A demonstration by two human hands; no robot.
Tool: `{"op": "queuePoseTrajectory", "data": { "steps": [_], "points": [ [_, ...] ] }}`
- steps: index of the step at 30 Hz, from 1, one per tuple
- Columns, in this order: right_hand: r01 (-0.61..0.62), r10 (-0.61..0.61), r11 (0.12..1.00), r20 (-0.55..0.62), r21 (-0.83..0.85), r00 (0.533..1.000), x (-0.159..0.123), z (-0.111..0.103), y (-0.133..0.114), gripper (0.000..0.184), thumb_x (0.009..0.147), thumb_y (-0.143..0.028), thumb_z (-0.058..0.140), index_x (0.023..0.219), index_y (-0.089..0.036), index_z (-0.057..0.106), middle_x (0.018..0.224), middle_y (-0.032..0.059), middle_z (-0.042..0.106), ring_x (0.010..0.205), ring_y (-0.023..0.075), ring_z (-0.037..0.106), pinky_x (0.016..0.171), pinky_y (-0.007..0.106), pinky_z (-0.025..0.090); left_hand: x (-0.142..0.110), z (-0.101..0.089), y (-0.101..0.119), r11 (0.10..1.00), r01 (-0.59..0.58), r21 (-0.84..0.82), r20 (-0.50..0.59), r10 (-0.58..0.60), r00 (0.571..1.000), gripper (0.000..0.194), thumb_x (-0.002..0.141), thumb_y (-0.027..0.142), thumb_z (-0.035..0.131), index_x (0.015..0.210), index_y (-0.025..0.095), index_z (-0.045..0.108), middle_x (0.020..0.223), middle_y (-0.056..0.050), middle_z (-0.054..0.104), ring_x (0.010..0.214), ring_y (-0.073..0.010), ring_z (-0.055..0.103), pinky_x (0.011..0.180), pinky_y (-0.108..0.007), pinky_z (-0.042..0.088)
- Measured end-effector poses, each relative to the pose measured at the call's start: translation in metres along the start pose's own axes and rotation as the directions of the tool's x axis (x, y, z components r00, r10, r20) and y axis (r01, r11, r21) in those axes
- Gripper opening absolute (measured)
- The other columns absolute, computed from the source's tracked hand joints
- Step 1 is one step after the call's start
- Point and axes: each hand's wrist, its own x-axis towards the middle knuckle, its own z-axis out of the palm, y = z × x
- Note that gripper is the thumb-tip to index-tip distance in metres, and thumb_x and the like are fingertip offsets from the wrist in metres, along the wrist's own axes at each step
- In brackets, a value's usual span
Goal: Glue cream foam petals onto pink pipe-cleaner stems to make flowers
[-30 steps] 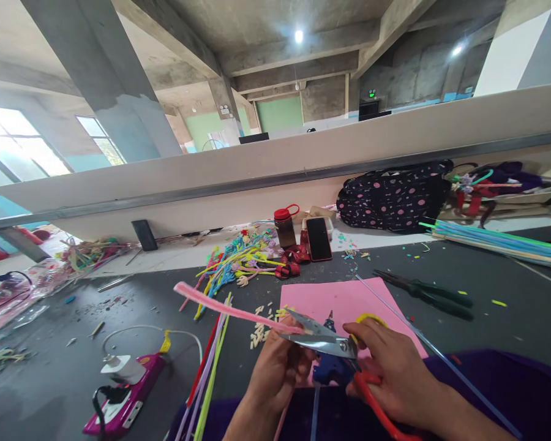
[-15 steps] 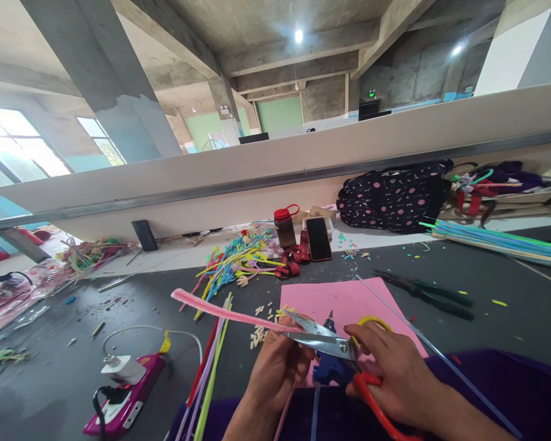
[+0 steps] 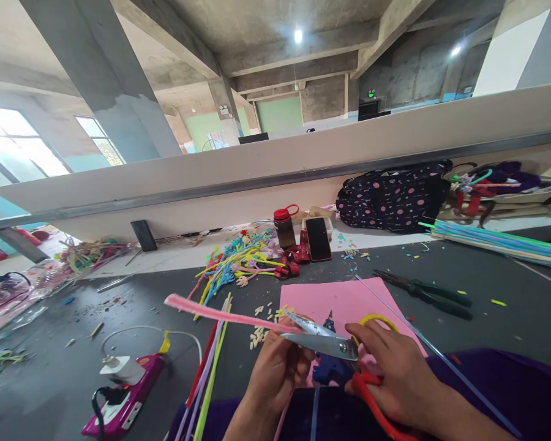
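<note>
My left hand (image 3: 275,373) is closed on a pink pipe cleaner (image 3: 220,313) that sticks out to the left above the dark table. My right hand (image 3: 395,376) grips scissors (image 3: 324,340) with red and yellow handles. Their blades are parted around the pipe cleaner just beyond my left fingers. Under the hands lie a blue glue gun (image 3: 330,367) and a pink sheet (image 3: 344,303).
Several coloured pipe cleaners (image 3: 209,367) lie left of my hands, with a pink power strip (image 3: 119,404) further left. Pliers (image 3: 425,294), a thin grey rod (image 3: 417,334), a phone (image 3: 318,239), a red-capped bottle (image 3: 284,226), a heap of made flowers (image 3: 243,260) and a dotted bag (image 3: 392,196) lie beyond.
The pink pipe cleaner's free end has swung slightly left and down. The scissors stay at it, blades still parted.
</note>
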Motion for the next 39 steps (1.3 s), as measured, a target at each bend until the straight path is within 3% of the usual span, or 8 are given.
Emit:
{"op": "queuePoseTrajectory", "data": {
  "steps": [16,19,22,26,30,34,39],
  "points": [
    [0.023,-0.023,1.000,-0.013,-0.017,1.000,-0.004,-0.001,0.000,0.077,0.065,-0.035,0.074,0.128,-0.019,0.032,0.103,0.0125,0.060,0.090,0.0284,0.059,0.071,0.038,0.047,0.004,-0.007,-0.003,0.997,0.075,-0.031,0.074,-0.072,0.995,0.028,0.063,0.037,0.072,0.067,0.013,0.058,0.041,0.001,0.055,0.028,-0.0031,0.040,0.028,-0.010,0.022],
    [0.003,-0.003,0.998,0.003,0.059,1.000,0.000,-0.003,-0.003,0.075,0.063,-0.032,0.075,0.126,-0.020,0.035,0.101,0.0104,0.059,0.087,0.0263,0.057,0.072,0.037,0.046,0.004,-0.006,-0.003,0.996,0.072,-0.045,0.103,-0.068,0.992,0.030,0.062,0.039,0.073,0.067,0.013,0.058,0.041,0.001,0.056,0.028,-0.0029,0.039,0.027,-0.010,0.022],
    [-0.099,0.081,0.974,0.098,0.205,0.992,0.007,-0.008,-0.010,0.072,0.057,-0.025,0.076,0.119,-0.022,0.041,0.098,0.0060,0.058,0.084,0.0231,0.055,0.071,0.033,0.044,0.003,-0.004,-0.002,0.996,0.042,-0.076,0.108,-0.034,0.994,0.030,0.060,0.038,0.075,0.066,0.015,0.056,0.042,0.002,0.055,0.029,-0.0037,0.041,0.027,-0.010,0.024],
    [-0.236,0.154,0.871,0.216,0.432,0.964,0.013,-0.015,-0.014,0.058,0.063,-0.024,0.068,0.115,-0.025,0.044,0.083,-0.0018,0.055,0.065,0.0137,0.048,0.058,0.025,0.040,0.002,-0.004,0.000,0.993,0.068,-0.093,0.142,-0.054,0.988,0.027,0.064,0.036,0.073,0.070,0.016,0.056,0.044,0.002,0.056,0.028,-0.0035,0.040,0.027,-0.010,0.023],
    [-0.321,0.205,0.685,0.249,0.654,0.946,0.012,-0.018,-0.014,0.045,0.074,-0.035,0.059,0.115,-0.022,0.046,0.072,-0.0033,0.050,0.057,0.0107,0.043,0.052,0.022,0.036,0.002,-0.005,0.001,0.993,0.085,-0.078,0.178,-0.070,0.982,0.027,0.067,0.036,0.070,0.077,0.014,0.058,0.046,0.000,0.058,0.028,-0.0025,0.039,0.028,-0.010,0.024],
    [-0.379,0.295,0.503,0.258,0.777,0.920,0.016,-0.017,-0.019,0.043,0.073,-0.022,0.060,0.114,-0.021,0.047,0.080,-0.0019,0.052,0.062,0.0101,0.047,0.058,0.022,0.040,0.003,-0.006,-0.001,0.996,0.078,-0.043,0.184,-0.069,0.980,0.026,0.070,0.038,0.066,0.079,0.014,0.057,0.047,-0.001,0.059,0.029,-0.0039,0.042,0.028,-0.010,0.025],
    [-0.366,0.350,0.441,0.219,0.819,0.911,0.031,-0.009,-0.034,0.050,0.067,-0.011,0.061,0.112,-0.024,0.046,0.099,0.0018,0.057,0.069,0.0115,0.053,0.060,0.024,0.045,0.006,-0.004,-0.005,0.996,0.084,-0.021,0.229,-0.077,0.970,0.025,0.076,0.039,0.060,0.083,0.015,0.056,0.051,-0.001,0.060,0.030,-0.0047,0.044,0.027,-0.011,0.026]
  ]
}}
